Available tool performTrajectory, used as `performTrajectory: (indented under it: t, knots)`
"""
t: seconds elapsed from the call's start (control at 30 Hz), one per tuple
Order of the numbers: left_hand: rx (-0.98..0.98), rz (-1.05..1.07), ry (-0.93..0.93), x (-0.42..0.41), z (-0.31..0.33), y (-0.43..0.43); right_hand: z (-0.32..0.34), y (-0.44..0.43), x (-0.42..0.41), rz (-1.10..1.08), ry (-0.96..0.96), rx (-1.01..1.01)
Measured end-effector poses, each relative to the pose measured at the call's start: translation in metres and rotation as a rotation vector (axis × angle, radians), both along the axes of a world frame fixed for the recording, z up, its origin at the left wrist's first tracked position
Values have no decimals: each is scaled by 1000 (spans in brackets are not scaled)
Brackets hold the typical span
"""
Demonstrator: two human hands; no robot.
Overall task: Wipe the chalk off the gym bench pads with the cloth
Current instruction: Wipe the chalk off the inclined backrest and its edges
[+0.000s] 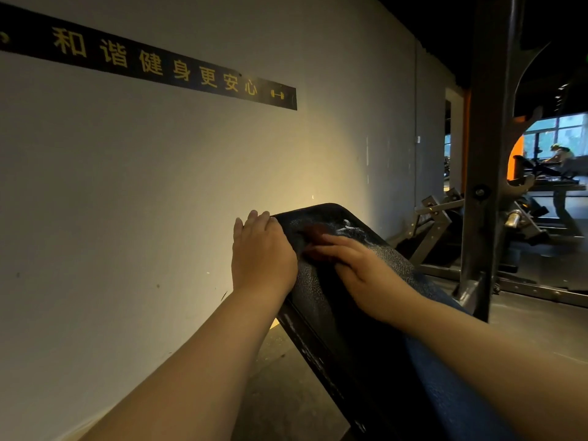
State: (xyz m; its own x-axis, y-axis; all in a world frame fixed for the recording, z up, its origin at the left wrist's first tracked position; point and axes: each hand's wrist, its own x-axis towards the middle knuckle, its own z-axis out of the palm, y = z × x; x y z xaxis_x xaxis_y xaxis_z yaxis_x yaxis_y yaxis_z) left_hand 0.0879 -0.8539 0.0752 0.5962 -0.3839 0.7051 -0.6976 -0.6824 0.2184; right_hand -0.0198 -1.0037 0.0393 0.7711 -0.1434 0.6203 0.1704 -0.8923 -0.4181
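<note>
Two hands are showing: one left hand (261, 253), one right hand (356, 265). One cloth (313, 233) is showing, no second one. One pad (321, 300) is showing, carrying one chalk patch (350, 229) that I am making out. One sign (159, 63) is hanging on the wall, bearing seven characters and one dumbbell icon (277, 94). One post (486, 154) is standing at right. One person (561, 152) is showing far off. Machines behind are blurring together; I am not counting them.
</note>
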Motion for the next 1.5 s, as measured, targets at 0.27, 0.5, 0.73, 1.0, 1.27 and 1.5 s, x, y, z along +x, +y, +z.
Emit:
performTrajectory:
  t: [0.27,0.5,0.73,1.0,1.27,1.5]
  knots:
    - [155,55,9,-5,0,1,-20,38,-24,56,-45,-29]
    - [222,57,9,-16,-12,4,-17,29,-7,-219,-115,103]
    - [248,6,13,-30,-24,8,-39,33,-52,68,-25,44]
    - [245,-81,-6,-58,-42,17,-44,68,-37,-122,-170,151]
    - [128,-175,22,-86,-59,32,-44,54,-56,-137,-143,321]
    - [189,-207,122,-128,-60,13,-29,79,-81,337,-64,1136]
